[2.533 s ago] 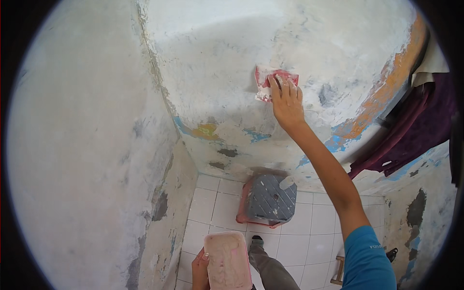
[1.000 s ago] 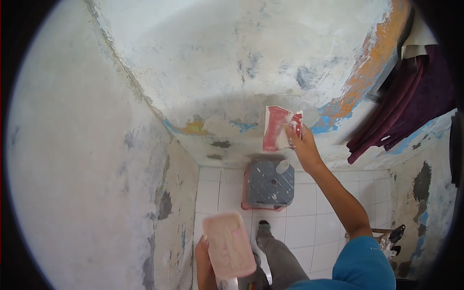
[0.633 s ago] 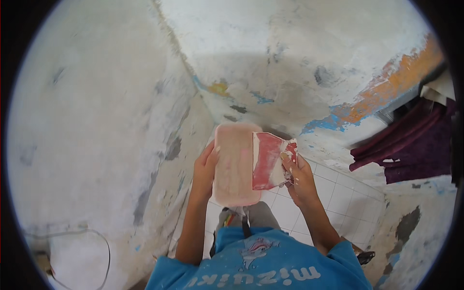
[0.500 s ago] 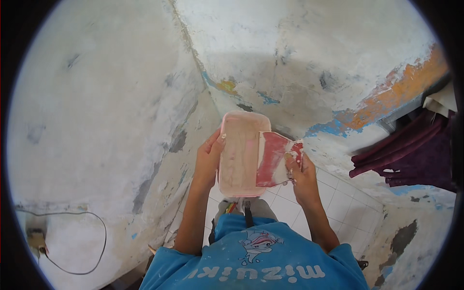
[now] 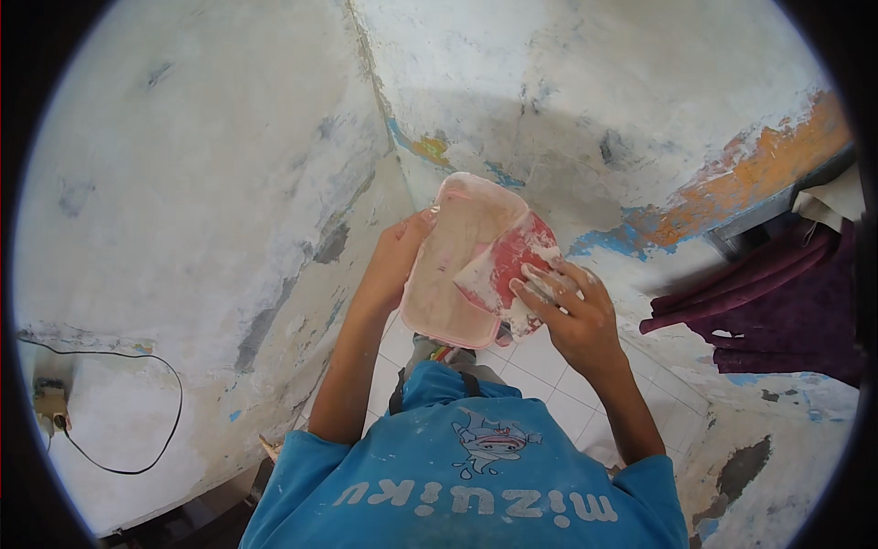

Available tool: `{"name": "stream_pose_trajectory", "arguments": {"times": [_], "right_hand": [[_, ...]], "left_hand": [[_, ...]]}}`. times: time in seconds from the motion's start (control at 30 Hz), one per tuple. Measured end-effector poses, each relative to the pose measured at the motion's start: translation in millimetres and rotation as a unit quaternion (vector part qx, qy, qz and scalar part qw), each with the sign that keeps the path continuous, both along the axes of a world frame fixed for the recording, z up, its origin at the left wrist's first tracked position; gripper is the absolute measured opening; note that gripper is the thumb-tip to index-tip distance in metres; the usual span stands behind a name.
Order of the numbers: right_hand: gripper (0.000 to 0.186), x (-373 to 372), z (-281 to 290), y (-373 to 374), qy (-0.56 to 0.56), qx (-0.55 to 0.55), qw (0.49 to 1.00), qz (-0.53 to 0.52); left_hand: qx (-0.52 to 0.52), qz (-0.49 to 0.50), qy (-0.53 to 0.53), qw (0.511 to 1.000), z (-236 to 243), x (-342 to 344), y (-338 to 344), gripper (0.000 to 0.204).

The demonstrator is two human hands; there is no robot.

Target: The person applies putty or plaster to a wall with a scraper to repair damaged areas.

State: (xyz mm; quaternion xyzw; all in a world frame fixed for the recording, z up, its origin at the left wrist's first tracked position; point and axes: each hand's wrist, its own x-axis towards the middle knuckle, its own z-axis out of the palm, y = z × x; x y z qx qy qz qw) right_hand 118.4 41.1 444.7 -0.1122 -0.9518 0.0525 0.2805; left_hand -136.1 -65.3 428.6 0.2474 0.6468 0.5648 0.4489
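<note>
- Two bare hands on the job: left hand [image 5: 410, 236] clamps the shallow pink plastic tub [image 5: 448, 339] at its 10 o'clock, fingers mostly hidden; right hand [image 5: 578, 316], at its 4, has fingers slightly spread and bent on the flat red scraper [image 5: 517, 261], thumb hidden.
- Scraper's tilted over the tub's 3 o'clock side, smeared white; can't tell if it's touching the pale paste [image 5: 448, 274].
- Progress, my guess: partway. Big whitish stretches of wall [image 5: 201, 201] look coated, but orange flaky paint [image 5: 768, 174] at 2 o'clock and a bare grey patch [image 5: 745, 467] at 4 look undone. Plenty of paste left.
- Room: tub's just above the blue cotton-looking shirt [image 5: 393, 467] at 6. Purple hanging cloth [image 5: 768, 311] at 3 and thin black cable [image 5: 178, 393] at 8 are well clear.
</note>
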Motion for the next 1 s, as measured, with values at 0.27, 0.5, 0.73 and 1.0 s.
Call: {"name": "stream_pose_trajectory", "arguments": {"times": [0.27, 0.5, 0.73, 1.0], "right_hand": [[0.037, 45, -18, 20, -0.027, -0.004, 1.0, -0.005], [0.025, 28, -4, 15, 0.087, -0.375, 0.911, -0.149], [0.032, -23, 27, 16, -0.008, -0.331, 0.93, -0.16], [0.026, -60, 7, -5, -0.13, -0.348, 0.918, -0.14]], "left_hand": [[0.035, 0.018, -0.045, 0.998, -5, -8, -3, 0.055], [0.017, -0.001, 0.133, 0.991, -4, -8, -4, 0.061], [-0.02, -0.038, 0.253, 0.966, 8, -7, -5, 0.079], [-0.057, -0.071, 0.304, 0.948, 5, -33, -3, 0.077]]}}
